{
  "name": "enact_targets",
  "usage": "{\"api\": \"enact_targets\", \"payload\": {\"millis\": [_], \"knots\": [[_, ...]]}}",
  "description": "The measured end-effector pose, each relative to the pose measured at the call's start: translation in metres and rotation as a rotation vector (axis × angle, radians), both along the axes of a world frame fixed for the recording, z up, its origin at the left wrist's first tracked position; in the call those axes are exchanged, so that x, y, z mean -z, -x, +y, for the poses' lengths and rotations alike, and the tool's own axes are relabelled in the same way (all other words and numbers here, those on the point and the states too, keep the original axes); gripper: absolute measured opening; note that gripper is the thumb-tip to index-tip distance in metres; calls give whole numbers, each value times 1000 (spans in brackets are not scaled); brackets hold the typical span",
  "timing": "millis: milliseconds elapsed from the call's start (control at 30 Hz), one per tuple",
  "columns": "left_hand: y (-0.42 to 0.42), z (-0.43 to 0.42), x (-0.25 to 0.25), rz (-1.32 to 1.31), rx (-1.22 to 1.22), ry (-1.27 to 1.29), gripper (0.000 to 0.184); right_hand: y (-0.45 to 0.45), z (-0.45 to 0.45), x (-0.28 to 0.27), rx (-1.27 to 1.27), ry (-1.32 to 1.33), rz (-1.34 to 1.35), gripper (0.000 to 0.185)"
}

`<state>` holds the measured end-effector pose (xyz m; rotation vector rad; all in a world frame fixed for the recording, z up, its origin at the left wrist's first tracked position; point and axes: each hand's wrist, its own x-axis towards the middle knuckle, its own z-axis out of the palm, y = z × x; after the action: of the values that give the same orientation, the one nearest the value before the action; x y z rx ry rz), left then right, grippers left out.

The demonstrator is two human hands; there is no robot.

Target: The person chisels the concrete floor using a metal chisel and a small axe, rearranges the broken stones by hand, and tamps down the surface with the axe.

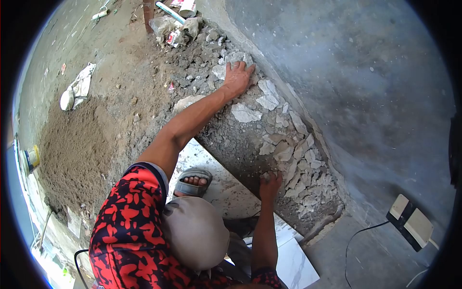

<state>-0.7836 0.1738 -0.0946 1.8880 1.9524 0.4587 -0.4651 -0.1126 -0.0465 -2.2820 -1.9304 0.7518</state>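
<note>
My left hand (239,78) reaches out along the wall's foot, fingers spread over a grey chunk of broken plaster (239,58); I cannot make out a grip. Nearer to me, my right hand (271,186) touches the dirt beside a heap of flat plaster pieces (308,176). Its dusty fingers look somewhat apart, and nothing shows in them. Between the hands lie dark soil (236,137) and a loose pale slab (246,113). A sandalled foot (193,182) stands on a white marbled tile (219,185) beside the soil.
The grey wall (346,86) runs along the right. A heap of sand (74,144) lies to the left, near a white bag (83,86). Plastic litter (175,30) sits at the far end. A white socket box (410,222) with a cable lies at lower right.
</note>
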Motion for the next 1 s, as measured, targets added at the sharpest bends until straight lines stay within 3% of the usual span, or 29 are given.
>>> {"api": "enact_targets", "payload": {"millis": [67, 233, 300, 367, 467, 533, 600, 667, 700, 767, 800, 833, 867, 933, 1000], "knots": [[12, 8, 21, 205, 56, -37, 60, -1, -2, 1, 1, 8, -12, 42], [12, 14, 4, 129, -18, -87, 56, -4, 0, -2, -54, 35, -15, 43], [8, 28, 15, -191, -38, -10, 54, -2, 2, -3, -13, 27, 17, 43], [16, 26, 23, -200, 7, -104, 53, -4, 8, -2, 30, 12, 41, 43], [54, 38, 34, -426, 306, 95, 52, 7, 23, -2, 202, 8, 155, 44], [54, 37, 23, -314, 309, 137, 51, 40, 47, -26, 637, 82, 710, 53], [53, 35, 8, -154, 312, 224, 49, 80, 74, -57, 701, -4, 1058, 58], [44, 24, 9, -103, 285, 145, 50, 115, 107, -94, 616, -92, 1068, 61], [39, 14, 11, -51, 235, 72, 51, 112, 115, -92, 628, -111, 1062, 61], [21, -19, 8, -294, 223, -128, 56, 97, 126, -85, 340, -135, 821, 61], [11, -38, -4, -345, 262, -107, 57, 72, 126, -69, 162, -165, 507, 63], [4, -59, -16, -393, 298, -78, 58, 49, 121, -56, 189, -170, 492, 63], [-6, -77, -22, -408, 327, -71, 58, 26, 113, -43, 125, -211, 295, 62], [-23, -95, -27, -139, 435, -16, 56, -17, 97, -15, 95, -193, -76, 66], [-33, -89, -20, -31, 446, -46, 56, -50, 87, -1, 131, -195, -151, 68]]}}
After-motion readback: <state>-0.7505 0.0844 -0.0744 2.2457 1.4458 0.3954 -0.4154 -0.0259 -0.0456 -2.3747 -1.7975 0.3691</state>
